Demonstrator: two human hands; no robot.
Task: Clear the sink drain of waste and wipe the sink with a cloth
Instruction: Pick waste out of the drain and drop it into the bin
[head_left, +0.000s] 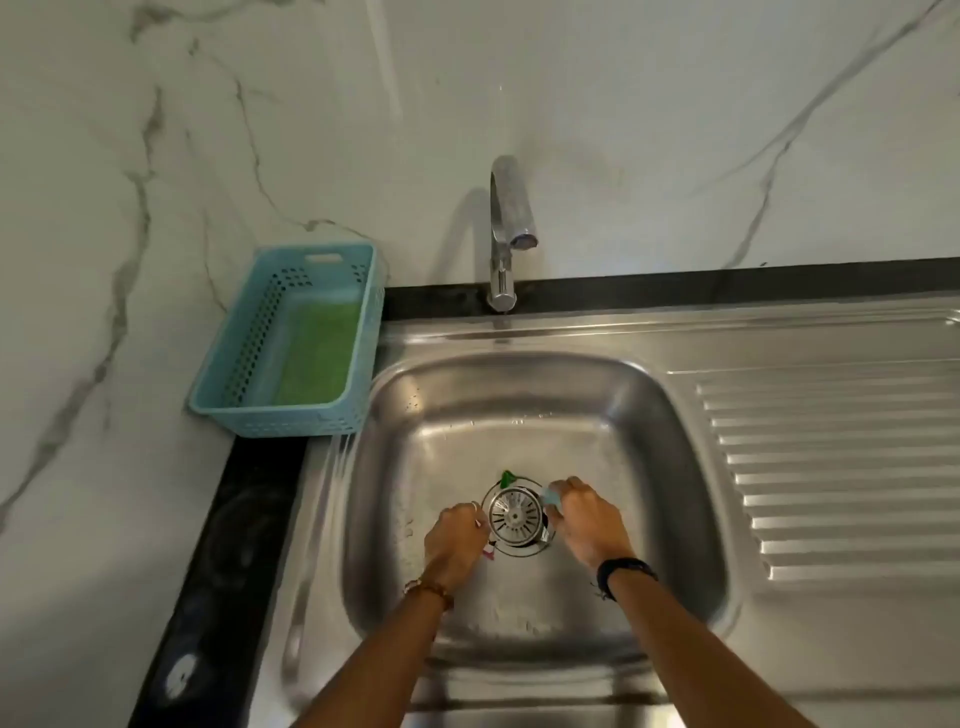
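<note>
A round metal drain strainer sits in the bottom of the steel sink. A green scrap lies at the strainer's far rim and a pink scrap at its near left. My left hand rests with curled fingers against the strainer's left side, by the pink scrap. On the strainer's right side my right hand is closed on a pale blue scrap. A green cloth lies in the blue basket.
The chrome tap stands behind the basin with its spout over the far side. A ribbed draining board extends to the right. The basket sits on the dark counter at the left, against the marble wall.
</note>
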